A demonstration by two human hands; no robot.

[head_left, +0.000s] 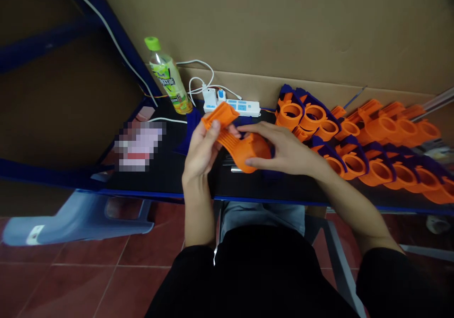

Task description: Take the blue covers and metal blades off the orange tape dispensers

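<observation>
An orange plastic part [244, 151] with a round cup at one end, a ribbed neck and a channel-shaped head is held up over the black table [166, 176]. My left hand [203, 149] is closed around its neck, the thumb pressed near the head. Around the cup end curves my right hand [283, 149], thumb and fingers on either side of it. Dark blue fabric [191, 131] lies behind my left hand. Below the part, a thin silvery strip [238, 169] shows on the table; the rest of it is hidden.
Several similar orange parts [379, 172] with dark blue pieces stand in rows at the right. A white power strip [244, 106] with plugs and cables sits by the cardboard wall [283, 30], beside a green-capped drink bottle [170, 81]. A blue-grey plastic stool [88, 216] is at lower left.
</observation>
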